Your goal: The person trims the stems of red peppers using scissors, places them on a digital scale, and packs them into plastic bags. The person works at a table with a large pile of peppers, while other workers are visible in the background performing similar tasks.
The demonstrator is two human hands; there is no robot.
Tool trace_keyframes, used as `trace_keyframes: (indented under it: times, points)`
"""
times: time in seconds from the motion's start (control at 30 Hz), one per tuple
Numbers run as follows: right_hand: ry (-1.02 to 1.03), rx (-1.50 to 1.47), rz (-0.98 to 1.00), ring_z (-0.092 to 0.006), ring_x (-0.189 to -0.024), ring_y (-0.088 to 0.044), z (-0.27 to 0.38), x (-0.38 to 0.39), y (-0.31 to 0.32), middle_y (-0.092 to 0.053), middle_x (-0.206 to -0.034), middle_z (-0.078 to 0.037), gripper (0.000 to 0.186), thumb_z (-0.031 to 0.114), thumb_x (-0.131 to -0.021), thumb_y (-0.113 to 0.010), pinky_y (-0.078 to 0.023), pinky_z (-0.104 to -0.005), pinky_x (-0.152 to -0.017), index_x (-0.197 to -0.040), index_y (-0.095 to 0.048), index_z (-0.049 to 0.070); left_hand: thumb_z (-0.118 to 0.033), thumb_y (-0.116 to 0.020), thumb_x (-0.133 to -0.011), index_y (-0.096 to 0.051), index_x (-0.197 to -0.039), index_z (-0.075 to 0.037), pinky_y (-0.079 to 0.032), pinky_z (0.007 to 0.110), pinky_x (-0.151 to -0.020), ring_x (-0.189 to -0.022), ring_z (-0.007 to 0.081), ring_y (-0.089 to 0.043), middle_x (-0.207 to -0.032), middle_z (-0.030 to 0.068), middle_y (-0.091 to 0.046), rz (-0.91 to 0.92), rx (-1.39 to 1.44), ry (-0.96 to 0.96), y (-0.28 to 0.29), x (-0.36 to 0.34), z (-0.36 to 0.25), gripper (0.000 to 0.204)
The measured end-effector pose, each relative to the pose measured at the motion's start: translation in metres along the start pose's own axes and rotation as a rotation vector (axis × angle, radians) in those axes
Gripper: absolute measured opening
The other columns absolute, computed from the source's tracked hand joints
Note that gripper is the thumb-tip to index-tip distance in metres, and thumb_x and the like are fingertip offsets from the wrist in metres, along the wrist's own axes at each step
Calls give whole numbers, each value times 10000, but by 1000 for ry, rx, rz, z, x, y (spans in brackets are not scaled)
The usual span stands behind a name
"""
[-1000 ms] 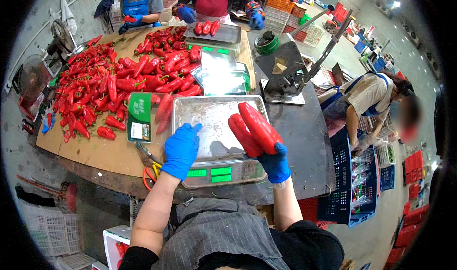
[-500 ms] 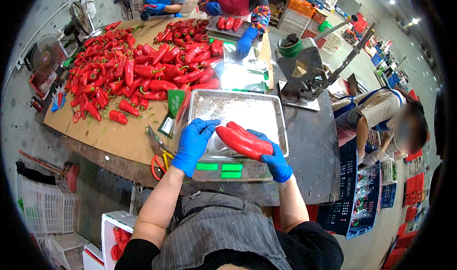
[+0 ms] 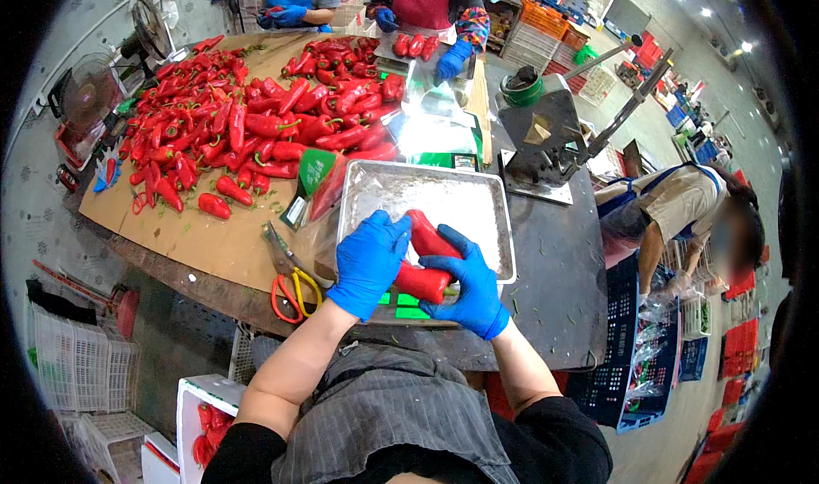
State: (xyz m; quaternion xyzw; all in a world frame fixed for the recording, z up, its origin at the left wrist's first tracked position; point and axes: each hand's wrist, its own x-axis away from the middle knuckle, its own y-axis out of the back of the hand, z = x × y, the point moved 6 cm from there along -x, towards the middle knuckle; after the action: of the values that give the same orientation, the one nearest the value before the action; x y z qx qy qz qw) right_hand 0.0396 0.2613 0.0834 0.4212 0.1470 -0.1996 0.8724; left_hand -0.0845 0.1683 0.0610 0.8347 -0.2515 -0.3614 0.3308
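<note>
Both hands wear blue gloves over the near part of a metal tray (image 3: 358, 177) on a scale. My right hand (image 3: 475, 286) is closed on two long red peppers. One red pepper (image 3: 431, 238) points away from me, and the other red pepper (image 3: 424, 282) lies crosswise, nearer. At their left side my left hand (image 3: 368, 264) is curled in against them; its fingertips are partly hidden. The hands cover part of the scale's green display (image 3: 411, 306). Left of the tray lies a clear bag with a green printed panel (image 3: 316, 170).
A large heap of red peppers (image 3: 192, 117) covers the cardboard at left. Scissors (image 3: 294, 292) with red and yellow handles lie near the front edge. A lever press (image 3: 546, 134) stands at right. Two people work across the table; another bends over a blue crate (image 3: 614, 347).
The peppers have turned and now spread apart in my right hand, drawn nearer to me. My left hand has moved right and down, from a pinch beside the peppers to against them.
</note>
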Motion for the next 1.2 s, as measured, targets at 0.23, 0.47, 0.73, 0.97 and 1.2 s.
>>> trace_keyframes:
  times: [0.23, 0.47, 0.73, 0.97, 1.2]
  points:
    - [68, 130, -29, -386, -1135, -420, 12, 4, -14, -407, -1264, -220, 571, 263, -520, -782, -383, -426, -925, -1049, -601, 146, -239, -544, -815, -624, -1023, -152, -448, 412, -557, -662, 312, -563, -800, 122, -548, -28, 25, 85, 1, -2, -5, 239]
    - [-30, 67, -129, -385, -1135, -424, -17, 3, -18, -401, -1264, -232, 581, 253, -535, -792, -379, -421, -935, -1065, -590, 127, -263, -539, -814, -631, -1005, -198, -442, 398, -535, -662, 282, -562, -758, 98, -539, -43, -77, -9, 1, -9, -2, 222]
    - [-220, -263, -296, -356, -1132, -437, -43, 3, -27, -411, -1237, -203, 552, 219, -547, -798, -393, -404, -925, -1051, -593, 119, -280, -530, -826, -627, -1037, -206, -467, 388, -530, -618, 299, -585, -778, 125, -593, -57, 93, 53, -4, 1, 5, 244]
    - [48, 101, -89, -390, -1136, -409, 1, 1, -27, -418, -1248, -212, 556, 306, -540, -786, -382, -422, -927, -1030, -601, 118, -280, -535, -831, -642, -955, -134, -464, 376, -547, -674, 288, -599, -809, 112, -610, 65, 40, 46, 0, -7, -19, 220]
    - [-42, 3, -28, -392, -1136, -405, -11, 3, -34, -405, -1250, -211, 593, 271, -517, -785, -386, -430, -921, -1058, -590, 129, -216, -539, -785, -616, -1004, -175, -463, 353, -499, -640, 249, -592, -827, 78, -602, 141, -175, -242, 2, 0, -41, 236]
